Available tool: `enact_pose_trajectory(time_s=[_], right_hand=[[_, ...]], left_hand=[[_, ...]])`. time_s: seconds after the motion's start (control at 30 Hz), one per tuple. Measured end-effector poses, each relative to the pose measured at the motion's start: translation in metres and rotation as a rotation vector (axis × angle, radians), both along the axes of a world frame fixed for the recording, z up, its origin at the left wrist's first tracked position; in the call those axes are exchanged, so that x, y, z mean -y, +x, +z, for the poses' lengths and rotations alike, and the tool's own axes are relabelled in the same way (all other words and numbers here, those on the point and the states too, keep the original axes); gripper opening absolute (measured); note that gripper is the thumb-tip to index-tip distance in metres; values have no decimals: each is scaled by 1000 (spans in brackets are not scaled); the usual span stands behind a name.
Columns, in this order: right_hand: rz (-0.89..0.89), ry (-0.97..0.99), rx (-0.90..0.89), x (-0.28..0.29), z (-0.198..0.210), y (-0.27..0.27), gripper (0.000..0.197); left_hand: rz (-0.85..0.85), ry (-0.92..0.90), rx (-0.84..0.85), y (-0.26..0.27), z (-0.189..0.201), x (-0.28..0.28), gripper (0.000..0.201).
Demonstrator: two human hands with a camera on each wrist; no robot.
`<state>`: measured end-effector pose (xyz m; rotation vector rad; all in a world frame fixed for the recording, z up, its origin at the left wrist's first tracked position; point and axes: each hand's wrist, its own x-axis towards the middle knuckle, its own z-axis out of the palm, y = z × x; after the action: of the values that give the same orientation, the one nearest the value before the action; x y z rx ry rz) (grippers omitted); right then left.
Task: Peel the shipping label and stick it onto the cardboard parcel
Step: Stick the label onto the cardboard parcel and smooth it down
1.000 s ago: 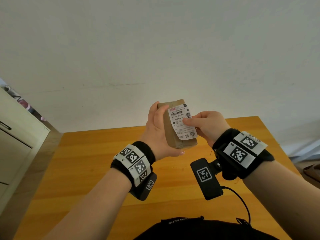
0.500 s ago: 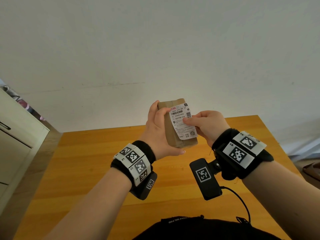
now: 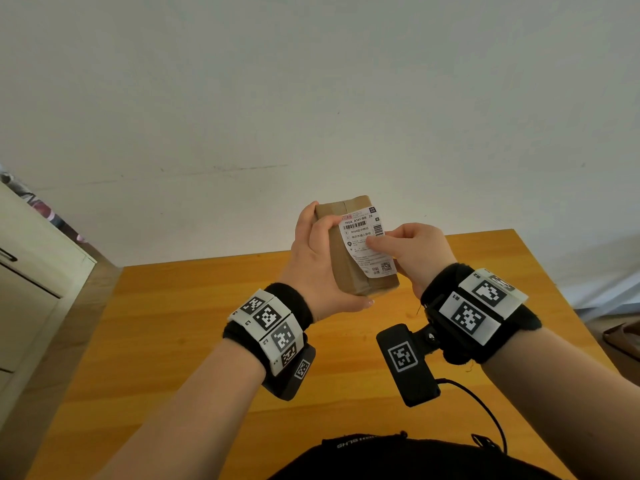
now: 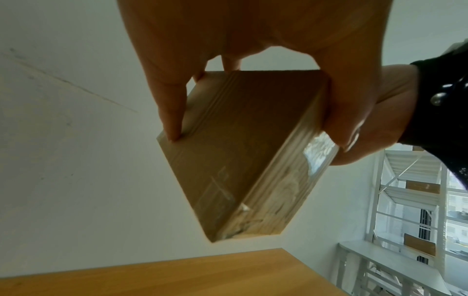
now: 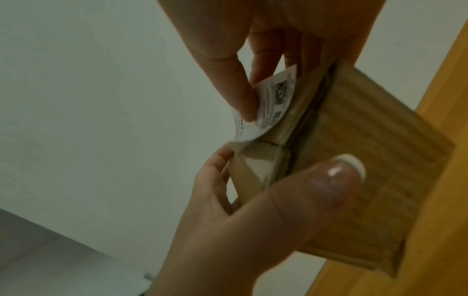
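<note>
A small brown cardboard parcel [image 3: 346,275] is held up above the table, upright, in my left hand [image 3: 318,261]. Its thumb lies on the front face and the fingers wrap the back [image 4: 172,112]. A white printed shipping label [image 3: 363,244] lies on the parcel's front. Its upper part sits against the cardboard by the left thumb. My right hand [image 3: 408,247] pinches the label's right edge between thumb and fingers. In the right wrist view the label [image 5: 273,104] curves away from the parcel [image 5: 380,160] at its lower part.
An orange wooden table [image 3: 173,341] lies below the hands, with a white wall behind it. A cream cabinet [image 3: 31,271] stands at the left. Metal shelving and a window [image 4: 418,200] show at the right. A black cable [image 3: 485,410] trails from the right wrist.
Almost nothing differs. The parcel and both hands sit slightly higher in view, with the same holds on parcel and label.
</note>
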<state>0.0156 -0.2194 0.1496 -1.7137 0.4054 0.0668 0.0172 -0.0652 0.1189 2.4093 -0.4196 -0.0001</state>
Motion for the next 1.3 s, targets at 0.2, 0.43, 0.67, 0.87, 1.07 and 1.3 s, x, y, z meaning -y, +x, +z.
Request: enact_pose_trajectory(time_s=[0.2,0.43,0.67,0.87,1.07,1.3], right_hand=[[-7,-44,25,1,-4,1,25],[-3,-201,104,-1,-9,-2,24],[2,-311,169,-3,-10,-3,31],[12,-363,191,-9,-11,-6,45],[28,-400,210,-10,-16,-8,58],[67,-415,246,-14,-16,-16,86]], left_hand=[[11,-22,27,0,1,4,116],[34,-26,51,-1,0,7,117],[62,-34,95,0,-3,9,116],[78,-37,96,0,-2,11,116],[88,-25,79,0,-2,10,115],[89,-40,50,0,4,11,112]])
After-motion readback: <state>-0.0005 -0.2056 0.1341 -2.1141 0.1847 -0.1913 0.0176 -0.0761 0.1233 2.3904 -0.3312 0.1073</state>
